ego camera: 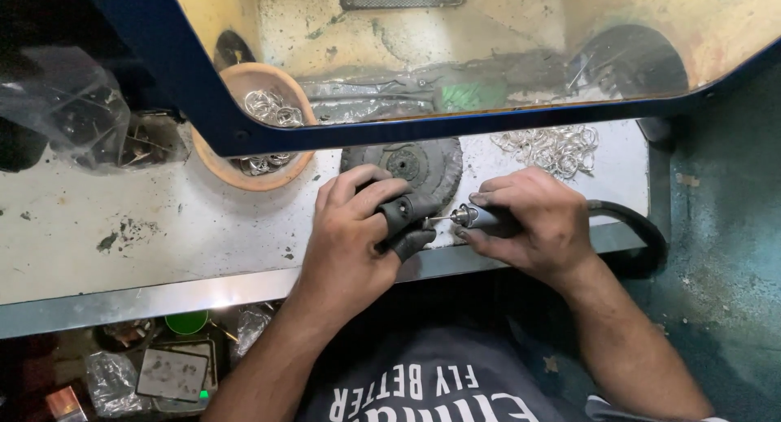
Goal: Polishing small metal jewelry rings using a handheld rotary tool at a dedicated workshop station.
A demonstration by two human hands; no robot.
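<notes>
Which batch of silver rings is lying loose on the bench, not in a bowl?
The pile of silver rings behind the right hand; the others sit inside the terracotta bowl.

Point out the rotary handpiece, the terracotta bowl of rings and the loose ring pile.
rotary handpiece (482,218), head view, on its metal nose.
terracotta bowl (213,163), head view, on its near rim.
loose ring pile (553,148), head view, at its middle.

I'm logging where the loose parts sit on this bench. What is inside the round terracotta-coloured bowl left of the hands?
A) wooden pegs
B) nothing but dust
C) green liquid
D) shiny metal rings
D: the bowl holds a heap of shiny metal rings, like the loose pile of rings beyond the right hand.
</notes>
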